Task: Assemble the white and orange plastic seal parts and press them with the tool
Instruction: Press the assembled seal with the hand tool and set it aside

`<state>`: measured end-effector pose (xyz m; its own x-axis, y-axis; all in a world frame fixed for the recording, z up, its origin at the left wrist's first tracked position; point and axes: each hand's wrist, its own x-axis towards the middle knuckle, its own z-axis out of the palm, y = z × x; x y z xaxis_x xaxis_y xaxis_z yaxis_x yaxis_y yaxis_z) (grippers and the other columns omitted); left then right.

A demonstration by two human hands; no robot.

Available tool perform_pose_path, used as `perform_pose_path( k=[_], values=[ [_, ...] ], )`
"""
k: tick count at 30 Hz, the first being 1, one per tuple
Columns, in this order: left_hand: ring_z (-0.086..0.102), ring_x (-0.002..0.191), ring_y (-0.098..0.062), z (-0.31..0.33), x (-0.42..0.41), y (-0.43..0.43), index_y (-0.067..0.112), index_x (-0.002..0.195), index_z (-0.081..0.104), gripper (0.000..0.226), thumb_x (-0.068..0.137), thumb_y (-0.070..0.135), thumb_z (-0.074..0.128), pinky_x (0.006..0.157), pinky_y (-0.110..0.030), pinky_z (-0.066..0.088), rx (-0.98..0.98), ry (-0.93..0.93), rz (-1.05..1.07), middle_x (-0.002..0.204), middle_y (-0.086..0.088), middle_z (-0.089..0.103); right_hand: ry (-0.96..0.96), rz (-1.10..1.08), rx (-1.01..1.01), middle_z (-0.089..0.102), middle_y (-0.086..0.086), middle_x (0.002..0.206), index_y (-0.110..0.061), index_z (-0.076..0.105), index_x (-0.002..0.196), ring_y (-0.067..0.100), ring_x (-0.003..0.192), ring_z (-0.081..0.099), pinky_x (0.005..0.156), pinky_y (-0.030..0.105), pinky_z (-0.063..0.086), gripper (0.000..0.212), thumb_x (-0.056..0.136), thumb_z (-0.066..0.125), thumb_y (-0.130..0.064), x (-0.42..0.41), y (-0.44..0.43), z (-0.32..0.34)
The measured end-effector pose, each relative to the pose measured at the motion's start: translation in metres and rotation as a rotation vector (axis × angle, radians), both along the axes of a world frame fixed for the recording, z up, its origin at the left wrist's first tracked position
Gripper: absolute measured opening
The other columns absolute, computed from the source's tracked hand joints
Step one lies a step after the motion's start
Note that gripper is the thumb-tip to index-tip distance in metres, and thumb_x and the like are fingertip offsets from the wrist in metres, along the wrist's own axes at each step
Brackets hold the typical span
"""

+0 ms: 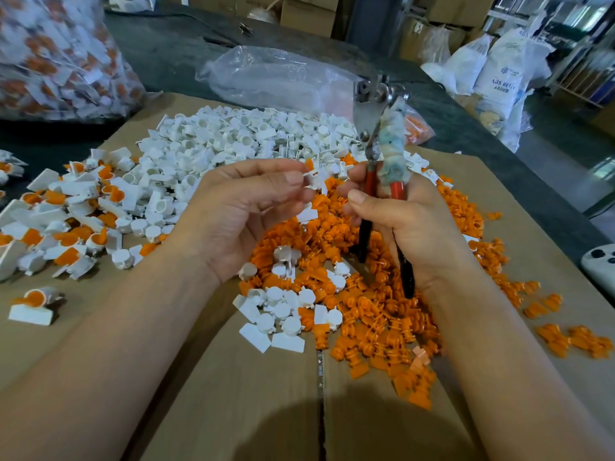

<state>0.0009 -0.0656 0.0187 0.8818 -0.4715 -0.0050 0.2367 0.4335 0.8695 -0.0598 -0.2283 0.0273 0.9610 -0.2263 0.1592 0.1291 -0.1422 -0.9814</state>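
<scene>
The left hand (243, 211) pinched a small white plastic seal part (315, 179) at thumb and fingertips; the right hand (409, 221) gripped the red-handled metal pressing tool (367, 118) upright just beside it; loose orange plastic pieces (366, 327) and white plastic shells (233, 134) lay heaped on the brown cardboard sheet (233, 410) below.

A flattened cardboard box (233, 410) covers the near part of a dark table (173, 51). A crumpled clear plastic bag (266, 78) lies at the cardboard's far edge. A white device (599, 266) sits at the right edge. Beyond the table stand white printed sacks (506, 71) and stacked cardboard cartons (307, 13).
</scene>
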Motion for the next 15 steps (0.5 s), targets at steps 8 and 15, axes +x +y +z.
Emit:
perform_pose_path(
  k=[8,15],
  values=[
    [0.068,0.059,-0.012,0.0016,0.0012,0.0012,0.013,0.067,0.074,0.015,0.055,0.006,0.067,0.047,-0.015,0.051,-0.026,0.016,0.024,0.068,-0.005,0.071,0.004,0.011,-0.008,0.065,-0.006,0.077,-0.018,0.059,0.087,0.008,0.071,0.061,0.065,0.019,0.050,0.020,0.070,0.065,-0.011,-0.0008,-0.0013,0.0006],
    [0.069,0.063,-0.012,0.0015,0.0034,0.0018,0.009,0.081,0.068,0.025,0.056,0.004,0.066,0.050,-0.014,0.051,-0.060,0.049,0.099,0.070,-0.002,0.071,0.019,0.000,-0.028,0.066,-0.006,0.075,-0.019,0.059,0.087,0.007,0.070,0.061,0.066,0.021,0.050,0.023,0.064,0.062,-0.019,-0.0009,-0.0003,0.0003]
  ],
)
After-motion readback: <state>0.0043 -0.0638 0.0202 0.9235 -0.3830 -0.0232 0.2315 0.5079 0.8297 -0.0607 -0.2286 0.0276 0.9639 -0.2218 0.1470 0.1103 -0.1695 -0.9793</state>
